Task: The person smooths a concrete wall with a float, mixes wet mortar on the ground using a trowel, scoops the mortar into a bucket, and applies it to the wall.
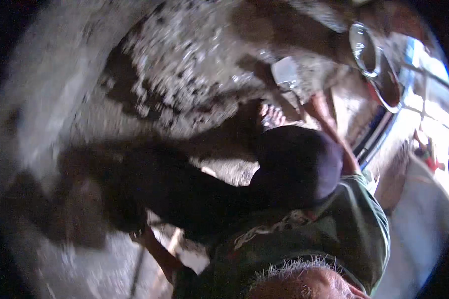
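Observation:
My right hand [318,105] is low beside my bent knee, closed round the handle of a trowel. The trowel's pale, flat blade [285,73] lies at the edge of a wet, lumpy grey heap [189,60], which looks like mortar. Bare toes [273,115] show just below the blade. On the other side, my left hand [140,234] hangs by the dark trousers at the lower left; shadow and blur hide its fingers and anything in them.
Two round, metal-rimmed containers [365,49] stand at the upper right. Beyond them are a bright barred opening [429,92] and a red item [434,163]. Rough grey ground [45,99] spreads along the left. A pale strip [173,243] lies near my left forearm.

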Demonstrator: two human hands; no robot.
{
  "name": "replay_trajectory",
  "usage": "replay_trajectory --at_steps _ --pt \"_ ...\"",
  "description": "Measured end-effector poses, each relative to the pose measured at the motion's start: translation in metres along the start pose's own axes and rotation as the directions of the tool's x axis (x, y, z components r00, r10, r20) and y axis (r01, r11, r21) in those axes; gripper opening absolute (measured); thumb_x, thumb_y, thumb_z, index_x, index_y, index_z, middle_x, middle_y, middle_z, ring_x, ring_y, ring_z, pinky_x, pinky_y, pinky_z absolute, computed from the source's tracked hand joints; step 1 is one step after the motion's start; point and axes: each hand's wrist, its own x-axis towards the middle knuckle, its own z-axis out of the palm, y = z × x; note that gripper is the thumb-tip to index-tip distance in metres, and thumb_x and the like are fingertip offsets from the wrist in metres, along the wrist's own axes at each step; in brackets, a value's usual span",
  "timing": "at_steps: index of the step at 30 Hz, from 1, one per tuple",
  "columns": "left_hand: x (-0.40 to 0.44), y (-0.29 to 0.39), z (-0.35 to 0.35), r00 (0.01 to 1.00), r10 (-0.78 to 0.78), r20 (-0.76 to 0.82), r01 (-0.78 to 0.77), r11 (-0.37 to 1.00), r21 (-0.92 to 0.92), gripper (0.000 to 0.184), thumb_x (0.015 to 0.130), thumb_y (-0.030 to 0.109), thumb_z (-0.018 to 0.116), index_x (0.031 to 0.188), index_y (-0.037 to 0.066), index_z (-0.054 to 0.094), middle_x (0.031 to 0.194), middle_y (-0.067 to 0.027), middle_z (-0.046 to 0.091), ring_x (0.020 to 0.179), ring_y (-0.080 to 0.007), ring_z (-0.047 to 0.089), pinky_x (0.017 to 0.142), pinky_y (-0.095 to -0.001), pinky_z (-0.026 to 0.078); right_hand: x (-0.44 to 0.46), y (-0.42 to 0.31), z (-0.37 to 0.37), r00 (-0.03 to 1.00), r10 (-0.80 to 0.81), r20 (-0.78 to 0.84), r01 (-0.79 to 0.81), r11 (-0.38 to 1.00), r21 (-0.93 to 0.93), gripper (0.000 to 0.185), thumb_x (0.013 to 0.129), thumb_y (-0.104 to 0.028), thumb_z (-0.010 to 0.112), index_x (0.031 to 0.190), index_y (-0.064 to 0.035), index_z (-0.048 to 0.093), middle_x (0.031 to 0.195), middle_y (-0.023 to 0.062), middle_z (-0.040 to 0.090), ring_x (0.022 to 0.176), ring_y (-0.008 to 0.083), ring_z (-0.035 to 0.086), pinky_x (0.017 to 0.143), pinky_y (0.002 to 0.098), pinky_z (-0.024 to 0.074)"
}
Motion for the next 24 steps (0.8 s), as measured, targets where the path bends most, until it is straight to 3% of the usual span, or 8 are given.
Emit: replay_trajectory --at_steps 2,4,7,10,12,14,15,24 --pt "0.012 0.025 0.007 0.841 -0.534 0.091 0.524 0.762 -0.379 0.022 0.058 0.007 0.075 0.074 0.004 0.060 0.081 -0.0055 0.060 0.072 -0.0167 0.054 0.060 -0.0283 0.045 0.038 0.057 -0.172 0.926 0.257 0.277 -0.354 0.337 0.872 0.034 0.074 -0.023 0.055 0.095 0.0016 0.047 0.082 0.0211 0.051 0.072 0.0327 0.053 0.063 0.0426 0.0436" --pt "0.018 0.030 0.011 0.602 -0.754 0.261 0.692 0.331 -0.642 0.020 0.057 0.000 0.072 0.073 0.002 0.060 0.081 -0.0063 0.061 0.067 -0.0167 0.054 0.057 -0.0273 0.046 0.048 0.037 -0.191 0.820 0.424 0.385 -0.461 0.088 0.883 0.035 0.073 -0.023 0.057 0.093 0.0030 0.045 0.078 0.0205 0.051 0.069 0.0356 0.052 0.060 0.0438 0.0431" --pt "0.038 0.034 0.018 0.854 -0.520 0.014 0.436 0.702 -0.563 0.023 0.057 -0.002 0.072 0.075 0.001 0.060 0.082 -0.0089 0.061 0.068 -0.0162 0.054 0.057 -0.0277 0.047 0.058 0.061 -0.210 0.780 0.496 0.382 -0.300 -0.240 0.923 0.026 0.079 -0.022 0.053 0.092 -0.0015 0.043 0.074 0.0219 0.053 0.065 0.0392 0.051 0.056 0.0465 0.0412" --pt "0.029 0.031 0.016 0.933 -0.353 0.071 0.354 0.862 -0.361 0.028 0.057 -0.006 0.068 0.083 0.001 0.061 0.090 -0.0118 0.060 0.076 -0.0193 0.055 0.064 -0.0292 0.048 0.107 0.158 -0.204 0.771 0.458 0.443 -0.410 -0.175 0.895 0.039 0.081 -0.028 0.052 0.104 0.0011 0.041 0.072 0.0215 0.056 0.062 0.0409 0.055 0.052 0.0453 0.0434" --pt "0.071 0.084 0.000 0.655 -0.709 0.260 0.686 0.415 -0.597 0.033 0.056 0.002 0.069 0.088 0.001 0.061 0.093 -0.0127 0.060 0.081 -0.0245 0.057 0.069 -0.0340 0.049 0.153 0.160 -0.115 0.684 0.604 0.410 -0.500 -0.020 0.866 0.032 0.080 -0.032 0.056 0.096 -0.0060 0.045 0.061 0.0155 0.056 0.050 0.0273 0.057 0.040 0.0379 0.0421" --pt "0.078 0.094 -0.001 0.316 -0.780 0.541 0.447 -0.380 -0.810 0.040 0.052 0.016 0.073 0.087 0.001 0.060 0.088 -0.0112 0.061 0.073 -0.0256 0.057 0.065 -0.0341 0.049 0.187 0.194 -0.100 0.688 0.575 0.442 -0.575 0.061 0.816 0.027 0.080 -0.031 0.055 0.092 -0.0072 0.048 0.061 0.0131 0.056 0.052 0.0247 0.057 0.041 0.0362 0.0418" --pt "0.078 0.094 -0.001 0.276 -0.769 0.576 0.413 -0.446 -0.794 0.040 0.052 0.016 0.072 0.087 0.001 0.060 0.089 -0.0114 0.061 0.073 -0.0258 0.057 0.065 -0.0342 0.049 0.209 0.204 -0.090 0.705 0.549 0.450 -0.595 0.111 0.796 0.026 0.080 -0.031 0.055 0.089 -0.0078 0.049 0.062 0.0119 0.056 0.052 0.0234 0.057 0.041 0.0353 0.0416" --pt "0.017 0.086 -0.002 0.550 -0.782 0.294 0.731 0.280 -0.623 0.040 0.055 0.017 0.068 0.091 0.001 0.059 0.091 -0.0131 0.060 0.077 -0.0269 0.057 0.067 -0.0352 0.049 0.405 0.194 -0.166 0.981 0.087 0.171 -0.187 0.634 0.750 0.019 0.076 -0.030 0.058 0.082 -0.0124 0.061 0.073 0.0028 0.060 0.068 0.0141 0.058 0.055 0.0304 0.0433"
